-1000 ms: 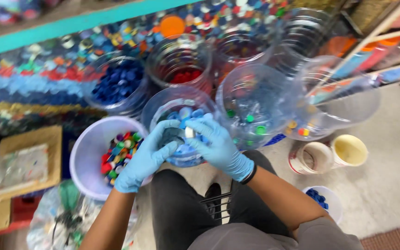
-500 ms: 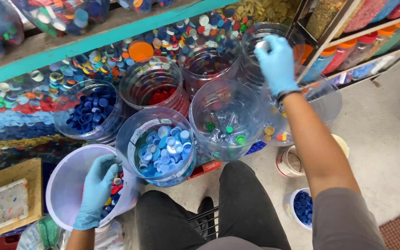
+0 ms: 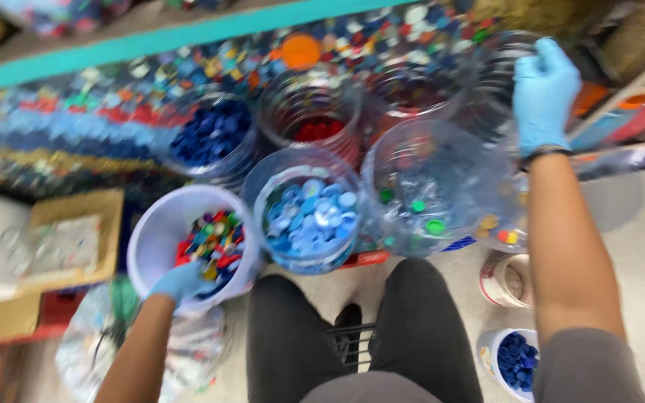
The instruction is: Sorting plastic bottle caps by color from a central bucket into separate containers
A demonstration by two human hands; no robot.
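In the head view I see my left hand (image 3: 181, 282) in a blue glove at the lower left of the frame. It dips into the white bucket (image 3: 152, 233), which is full of mixed bottle caps (image 3: 214, 242) in many colours. The fingers curl down among the caps at the near edge of the bucket. They touch the caps, but the picture is blurry and I cannot tell if they have hold of one.

My right hand (image 3: 543, 93), gloved in blue too, is up at the upper right of the frame. It sits over the rim of a clear jar (image 3: 498, 82) at the far right of the back row. The fingers are bent in close together, and I cannot tell if they pinch anything.

Just right of the white bucket stands a clear jar of light blue caps (image 3: 311, 216). Next to that is a big clear jar with a few green caps (image 3: 419, 213). Behind them are a jar of dark blue caps (image 3: 214, 134) and a jar of red caps (image 3: 315, 128). A small tub of dark blue caps (image 3: 515, 358) sits at the lower right, near my knee.
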